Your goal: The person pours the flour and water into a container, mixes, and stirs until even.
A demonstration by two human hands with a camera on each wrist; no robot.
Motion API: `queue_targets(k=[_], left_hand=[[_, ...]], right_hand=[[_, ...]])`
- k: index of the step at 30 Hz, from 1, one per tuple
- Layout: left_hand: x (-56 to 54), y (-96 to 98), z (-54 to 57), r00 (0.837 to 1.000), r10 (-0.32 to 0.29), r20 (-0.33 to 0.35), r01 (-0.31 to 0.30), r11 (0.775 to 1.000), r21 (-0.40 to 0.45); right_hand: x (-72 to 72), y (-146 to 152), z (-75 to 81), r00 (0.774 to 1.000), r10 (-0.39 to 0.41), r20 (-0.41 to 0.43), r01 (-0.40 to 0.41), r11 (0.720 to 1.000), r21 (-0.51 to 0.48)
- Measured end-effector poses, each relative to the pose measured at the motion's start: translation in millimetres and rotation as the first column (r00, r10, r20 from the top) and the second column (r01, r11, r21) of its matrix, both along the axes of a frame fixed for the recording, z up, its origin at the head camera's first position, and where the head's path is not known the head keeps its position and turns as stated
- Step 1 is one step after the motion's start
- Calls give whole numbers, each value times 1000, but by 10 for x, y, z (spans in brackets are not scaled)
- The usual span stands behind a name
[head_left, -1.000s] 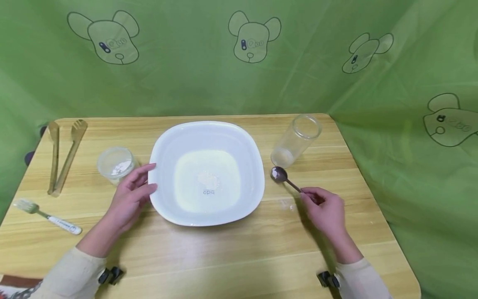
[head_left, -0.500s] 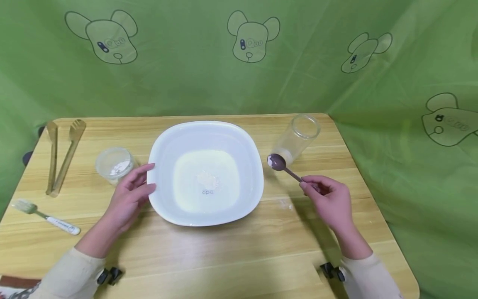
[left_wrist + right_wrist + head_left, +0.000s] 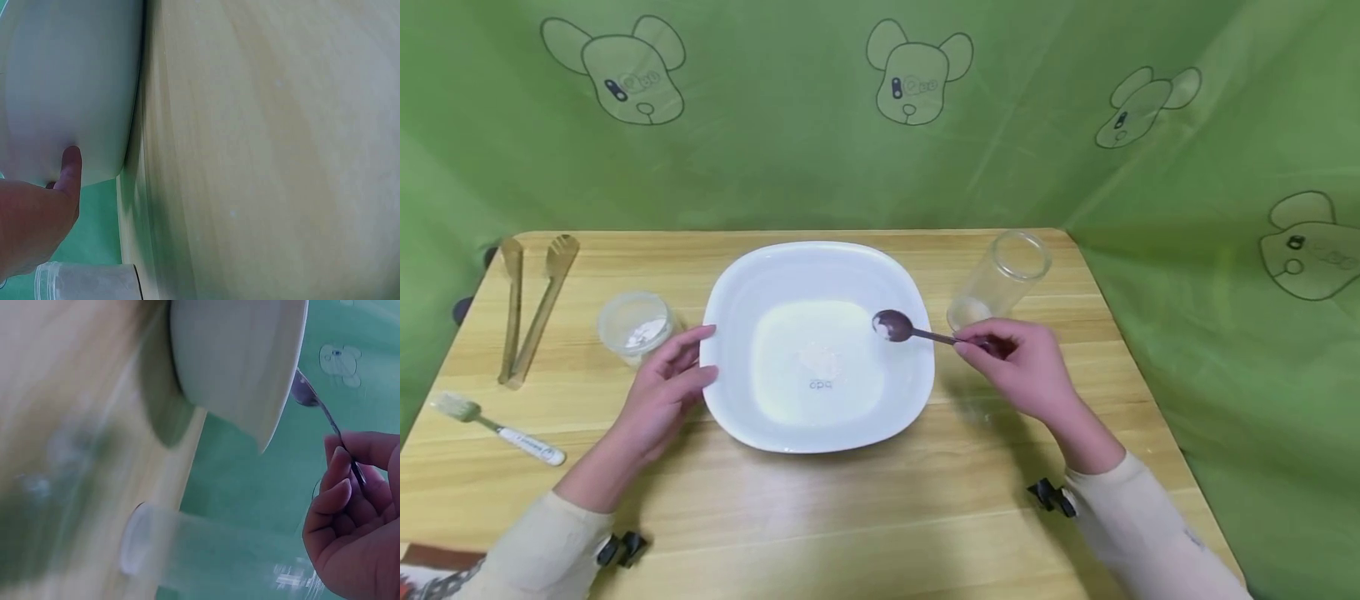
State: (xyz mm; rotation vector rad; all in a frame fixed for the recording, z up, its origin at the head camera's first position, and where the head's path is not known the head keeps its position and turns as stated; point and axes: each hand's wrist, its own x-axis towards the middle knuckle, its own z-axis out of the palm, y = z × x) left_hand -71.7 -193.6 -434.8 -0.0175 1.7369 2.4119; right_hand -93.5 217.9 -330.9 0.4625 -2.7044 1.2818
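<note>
Pinching the thin handle of a glossy dark spoon [image 3: 892,326] between thumb and fingers of the right hand [image 3: 1022,362]. Gripping the left rim of a smooth white, rounded-square basin [image 3: 782,275] with the left hand [image 3: 658,400], resting thumb and fingertip on the edge, pressing another finger against the outer wall. Positioning the basin between both hands, flat on the wood-grain tabletop [image 3: 827,533]. Holding the spoon head above the basin's inside, just within the rim nearest the right hand. Leaving a narrow gap between right fingertips and rim, and wide tabletop between the forearms. Carrying a little white matter in the spoon. Showing a pale patch [image 3: 820,360] on the basin floor, beside printed lettering. Showing a white layer at the bottom of a tall clear jar [image 3: 1003,279], just beyond the right hand, and white matter in a round clear tub [image 3: 636,325], just beyond the left. Showing, farther left of the left hand, slender wooden utensils [image 3: 550,283] meeting at the handle ends, and a white-handled utensil [image 3: 527,443]. Facing, beyond both hands, a green curtain [image 3: 775,125] bearing outlined cartoon heads.
</note>
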Motion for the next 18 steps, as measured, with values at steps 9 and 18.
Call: queue_targets(k=[9, 18], left_hand=[[4, -5, -1, 1000, 3, -7, -3, 1000, 1], [-2, -9, -7, 1000, 0, 3, 0, 1000, -3]], right_hand=[[-320, -165, -166, 982, 173, 82, -185, 968, 170], [-437, -463, -189, 936, 297, 189, -341, 898, 278]])
